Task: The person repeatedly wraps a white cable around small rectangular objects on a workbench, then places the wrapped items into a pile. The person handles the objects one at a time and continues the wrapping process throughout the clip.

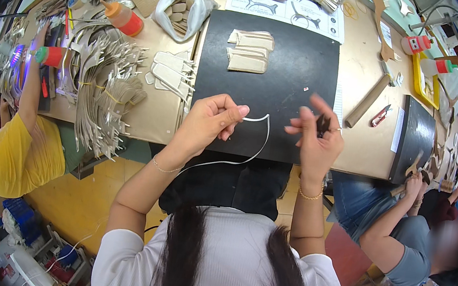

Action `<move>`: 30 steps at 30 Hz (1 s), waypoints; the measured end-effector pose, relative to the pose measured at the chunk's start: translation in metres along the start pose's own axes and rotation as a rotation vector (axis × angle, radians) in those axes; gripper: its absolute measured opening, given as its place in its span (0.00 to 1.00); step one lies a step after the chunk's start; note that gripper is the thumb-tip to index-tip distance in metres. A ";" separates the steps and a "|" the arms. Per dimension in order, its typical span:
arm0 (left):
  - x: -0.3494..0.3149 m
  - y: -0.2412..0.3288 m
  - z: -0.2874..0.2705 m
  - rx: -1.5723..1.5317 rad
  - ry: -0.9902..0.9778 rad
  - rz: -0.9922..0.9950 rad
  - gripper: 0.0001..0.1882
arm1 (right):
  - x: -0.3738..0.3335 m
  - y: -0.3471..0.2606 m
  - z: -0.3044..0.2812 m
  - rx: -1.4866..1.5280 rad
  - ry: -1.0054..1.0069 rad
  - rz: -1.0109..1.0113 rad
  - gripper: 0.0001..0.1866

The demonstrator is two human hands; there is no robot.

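Over the near part of the black mat, my left hand is closed in a pinch on a thin white strip. The strip runs right from my fingertips, bends sharply, then loops down past the mat's near edge toward my lap. To the right, my right hand is raised apart from the strip, thumb and forefinger spread. A small dark object is tucked in its curled fingers; its kind cannot be made out. Farther back on the mat lie several beige flat pieces in overlapping rows.
A bundle of pale straps, beige tabs, an orange bottle and a white bag of pieces stand left. At right lie a brown roll and red-handled snips. Co-workers sit on both sides.
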State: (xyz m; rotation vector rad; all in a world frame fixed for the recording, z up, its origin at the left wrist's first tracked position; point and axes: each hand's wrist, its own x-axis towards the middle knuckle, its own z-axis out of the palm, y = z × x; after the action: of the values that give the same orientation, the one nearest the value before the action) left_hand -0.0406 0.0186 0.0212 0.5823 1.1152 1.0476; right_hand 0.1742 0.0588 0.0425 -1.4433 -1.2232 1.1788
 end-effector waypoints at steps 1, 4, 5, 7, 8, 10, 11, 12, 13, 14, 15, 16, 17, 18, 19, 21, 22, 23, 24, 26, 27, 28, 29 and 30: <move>0.001 0.001 -0.001 -0.011 0.008 -0.026 0.15 | 0.002 0.002 -0.003 -0.079 -0.073 -0.080 0.22; 0.005 0.003 -0.001 -0.066 0.001 -0.042 0.15 | 0.010 0.012 0.002 -0.280 -0.220 -0.706 0.18; 0.006 0.003 -0.001 -0.085 -0.004 -0.045 0.15 | 0.009 0.017 0.007 -0.364 -0.234 -0.746 0.19; 0.007 0.002 0.000 -0.109 -0.019 -0.056 0.15 | 0.006 0.023 0.015 -0.543 -0.274 -0.824 0.20; 0.008 0.002 0.000 -0.114 -0.029 -0.061 0.15 | 0.007 0.027 0.021 -0.541 -0.233 -0.879 0.19; 0.009 0.000 -0.001 -0.131 -0.035 -0.063 0.14 | 0.014 0.030 0.027 -0.459 -0.204 -0.922 0.18; 0.010 0.000 -0.002 -0.141 -0.032 -0.060 0.13 | 0.017 0.030 0.029 -0.412 -0.183 -0.953 0.18; 0.012 0.000 -0.003 -0.139 -0.023 -0.059 0.13 | 0.018 0.029 0.028 -0.376 -0.177 -0.921 0.14; 0.016 0.001 -0.004 0.060 0.062 0.103 0.11 | 0.019 0.028 0.025 -0.364 -0.171 -0.845 0.13; 0.023 0.001 -0.005 0.273 0.149 0.261 0.10 | 0.019 0.026 0.021 -0.354 -0.162 -0.769 0.12; 0.032 0.003 -0.008 0.488 0.233 0.419 0.09 | 0.020 0.025 0.016 -0.349 -0.156 -0.680 0.11; 0.043 0.006 -0.014 0.848 0.315 0.691 0.10 | 0.021 0.024 0.012 -0.294 -0.151 -0.577 0.09; 0.055 0.008 -0.018 0.963 0.326 0.771 0.11 | 0.021 0.025 0.008 -0.260 -0.141 -0.515 0.09; 0.068 0.010 -0.022 1.077 0.335 0.874 0.13 | 0.021 0.025 0.004 -0.227 -0.131 -0.453 0.09; 0.077 0.010 -0.025 1.191 0.344 0.978 0.15 | 0.022 0.027 0.000 -0.194 -0.121 -0.392 0.09; 0.085 0.006 -0.031 1.258 0.285 0.933 0.18 | 0.021 0.031 -0.008 -0.161 -0.110 -0.316 0.08; 0.086 0.005 -0.033 1.296 0.270 0.941 0.18 | 0.021 0.033 -0.011 -0.151 -0.104 -0.283 0.07; 0.087 0.004 -0.034 1.335 0.255 0.949 0.17 | 0.021 0.036 -0.013 -0.143 -0.095 -0.246 0.07; 0.088 0.003 -0.034 1.331 0.258 0.953 0.16 | 0.022 0.039 -0.015 -0.118 -0.092 -0.216 0.06; 0.087 0.002 -0.033 1.325 0.265 0.959 0.15 | 0.022 0.043 -0.016 -0.077 -0.078 -0.137 0.06; 0.088 0.003 -0.033 1.299 0.266 0.941 0.14 | 0.022 0.044 -0.017 -0.054 -0.087 -0.126 0.06; 0.088 0.003 -0.032 1.272 0.269 0.922 0.13 | 0.022 0.045 -0.018 -0.035 -0.095 -0.107 0.06; 0.089 0.004 -0.031 1.244 0.271 0.911 0.12 | 0.023 0.045 -0.018 -0.020 -0.099 -0.079 0.06; 0.089 0.005 -0.031 1.253 0.265 0.892 0.12 | 0.023 0.045 -0.019 -0.013 -0.109 -0.081 0.06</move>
State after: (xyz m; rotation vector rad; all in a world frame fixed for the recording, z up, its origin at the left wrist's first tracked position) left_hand -0.0652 0.0970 -0.0252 2.1227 1.7667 1.0599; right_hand 0.2010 0.0753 -0.0014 -1.3412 -1.3536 1.2088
